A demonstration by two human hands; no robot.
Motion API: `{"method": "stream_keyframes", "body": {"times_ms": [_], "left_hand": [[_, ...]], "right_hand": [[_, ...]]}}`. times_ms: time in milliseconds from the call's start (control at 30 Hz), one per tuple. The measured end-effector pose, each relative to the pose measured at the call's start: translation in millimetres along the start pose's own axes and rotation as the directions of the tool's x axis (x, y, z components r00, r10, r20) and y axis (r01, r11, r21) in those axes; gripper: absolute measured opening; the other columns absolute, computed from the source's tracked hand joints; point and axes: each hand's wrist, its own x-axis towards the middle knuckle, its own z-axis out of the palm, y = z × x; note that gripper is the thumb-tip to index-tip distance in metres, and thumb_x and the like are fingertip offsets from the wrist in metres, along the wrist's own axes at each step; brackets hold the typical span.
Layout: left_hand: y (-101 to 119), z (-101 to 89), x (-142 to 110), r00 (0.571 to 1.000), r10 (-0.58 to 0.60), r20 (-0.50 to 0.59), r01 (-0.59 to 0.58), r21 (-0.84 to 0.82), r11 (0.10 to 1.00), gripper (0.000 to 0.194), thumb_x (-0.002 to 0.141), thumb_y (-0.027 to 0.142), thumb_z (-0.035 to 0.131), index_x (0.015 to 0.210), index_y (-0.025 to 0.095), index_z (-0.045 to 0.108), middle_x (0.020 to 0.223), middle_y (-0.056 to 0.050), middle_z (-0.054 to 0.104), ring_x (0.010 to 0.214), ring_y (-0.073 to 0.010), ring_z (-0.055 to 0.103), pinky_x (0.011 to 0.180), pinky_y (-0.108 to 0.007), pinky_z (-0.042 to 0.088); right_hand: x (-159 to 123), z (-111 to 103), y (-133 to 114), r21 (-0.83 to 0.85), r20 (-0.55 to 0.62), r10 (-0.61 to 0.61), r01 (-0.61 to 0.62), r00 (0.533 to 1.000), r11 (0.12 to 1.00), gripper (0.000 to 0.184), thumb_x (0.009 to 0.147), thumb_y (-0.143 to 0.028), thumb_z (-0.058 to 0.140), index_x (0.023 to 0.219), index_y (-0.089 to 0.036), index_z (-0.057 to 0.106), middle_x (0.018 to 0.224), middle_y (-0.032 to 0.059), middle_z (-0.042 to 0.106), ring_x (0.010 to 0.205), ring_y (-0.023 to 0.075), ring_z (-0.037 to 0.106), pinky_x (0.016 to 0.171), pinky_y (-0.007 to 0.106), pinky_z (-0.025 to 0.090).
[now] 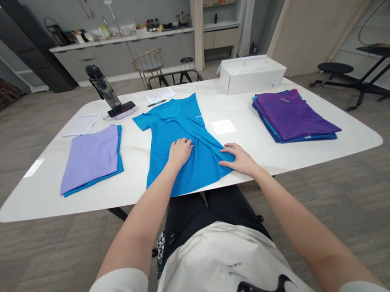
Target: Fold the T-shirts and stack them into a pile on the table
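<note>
Turquoise T-shirt (183, 123): spread flat and unfolded mid-way along a white table (33, 194), left hand (180, 152) and right hand (238, 159) lying open on its lower half, clamping nothing — folded lilac stack (89, 157) beside it, folded purple stack (291, 116) further right.

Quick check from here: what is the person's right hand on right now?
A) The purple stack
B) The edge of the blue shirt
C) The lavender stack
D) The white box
B. The right hand lies flat with its fingers on the edge of the blue shirt, near the shirt's lower corner.
</note>
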Motion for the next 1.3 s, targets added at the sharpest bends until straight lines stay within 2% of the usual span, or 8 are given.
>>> {"method": "stream_keyframes", "body": {"times_ms": [133, 300, 567, 767, 967, 1033, 1167, 1300], "left_hand": [[16.0, 2.6, -24.8, 0.998, -0.055, 0.024, 0.056, -0.045, 0.997, 0.051, 0.106, 0.047, 0.036, 0.148, 0.025, 0.055, 0.158, -0.013, 0.048, 0.147, -0.0318, 0.041, 0.121, -0.055, 0.028], [21.4, 6.5, -41.3, 0.996, -0.066, 0.055, 0.071, -0.089, 0.993, 0.058, 0.107, 0.049, 0.029, 0.156, 0.023, 0.047, 0.166, -0.011, 0.038, 0.155, -0.0304, 0.03, 0.126, -0.056, 0.019], [31.6, -12.9, -51.5, 0.997, 0.014, -0.081, -0.02, -0.078, 0.997, 0.043, 0.108, 0.033, 0.033, 0.138, 0.021, 0.061, 0.138, -0.013, 0.063, 0.13, -0.0256, 0.055, 0.114, -0.044, 0.036], [62.7, -28.6, -67.3, 0.957, 0.269, -0.111, -0.274, -0.035, 0.961, 0.036, 0.105, 0.037, 0.046, 0.134, 0.021, 0.061, 0.12, -0.011, 0.065, 0.115, -0.0268, 0.058, 0.099, -0.041, 0.043], [79.4, -22.5, -71.2, 0.963, 0.179, -0.201, -0.203, -0.105, 0.974, 0.024, 0.101, 0.028, 0.055, 0.122, 0.022, 0.065, 0.115, -0.009, 0.064, 0.109, -0.0252, 0.058, 0.092, -0.038, 0.046], [75.5, -22.0, -71.9, 0.96, 0.204, -0.19, -0.232, -0.141, 0.962, 0.017, 0.1, 0.025, 0.055, 0.109, 0.023, 0.069, 0.111, -0.008, 0.065, 0.106, -0.0244, 0.058, 0.089, -0.037, 0.046], [67.0, -26.7, -76.5, 0.95, 0.213, -0.229, -0.272, -0.266, 0.925, 0.013, 0.1, 0.023, 0.054, 0.105, 0.023, 0.066, 0.111, -0.005, 0.067, 0.106, -0.0227, 0.058, 0.091, -0.037, 0.044], [61.9, -31.0, -87.0, 0.961, 0.132, -0.243, -0.213, -0.346, 0.914, 0.014, 0.101, 0.021, 0.049, 0.107, 0.022, 0.062, 0.111, -0.005, 0.068, 0.108, -0.0216, 0.059, 0.093, -0.037, 0.043]], "right_hand": [[-5.8, 2.2, -4.4, -0.011, -0.04, 0.002, -0.003, 0.999, 1.0, 0.04, 0.079, -0.039, 0.075, 0.116, -0.026, 0.073, 0.13, 0.0104, 0.057, 0.126, 0.0301, 0.057, 0.114, 0.049, 0.044], [-7.3, 2.6, -5.6, 0.014, -0.132, 0.054, -0.052, 0.99, 0.999, 0.011, 0.081, -0.026, 0.063, 0.087, -0.024, 0.072, 0.112, 0.0086, 0.061, 0.111, 0.0264, 0.063, 0.107, 0.045, 0.049], [-14.5, 0.0, -34.4, -0.106, -0.134, 0.01, -0.025, 0.991, 0.994, 0.018, 0.094, -0.031, 0.055, 0.095, -0.025, 0.072, 0.103, 0.0088, 0.074, 0.106, 0.0299, 0.065, 0.101, 0.047, 0.05], [-4.1, 9.7, -68.1, 0.14, -0.122, 0.055, -0.038, 0.991, 0.989, 0.021, 0.092, -0.04, 0.055, 0.094, -0.026, 0.071, 0.094, 0.0048, 0.077, 0.088, 0.025, 0.07, 0.088, 0.041, 0.056], [-7.0, 17.0, -76.2, 0.393, -0.095, 0.062, -0.02, 0.993, 0.919, 0.027, 0.087, -0.044, 0.065, 0.105, -0.024, 0.062, 0.088, 0.0025, 0.072, 0.081, 0.0222, 0.069, 0.079, 0.038, 0.056], [-14.8, 14.8, -73.2, 0.31, -0.115, 0.013, 0.023, 0.993, 0.951, 0.032, 0.086, -0.043, 0.068, 0.11, -0.024, 0.06, 0.099, 0.0053, 0.072, 0.09, 0.0238, 0.068, 0.085, 0.041, 0.054], [-28.3, 10.0, -65.9, -0.122, -0.098, -0.079, 0.067, 0.992, 0.99, 0.047, 0.081, -0.044, 0.075, 0.122, -0.025, 0.062, 0.125, 0.0114, 0.066, 0.118, 0.034, 0.058, 0.098, 0.051, 0.045], [-30.3, 12.5, -59.3, -0.273, -0.125, 0.019, -0.053, 0.992, 0.961, 0.037, 0.083, -0.027, 0.067, 0.12, -0.024, 0.064, 0.127, 0.0131, 0.065, 0.118, 0.0352, 0.057, 0.096, 0.049, 0.045]]}}
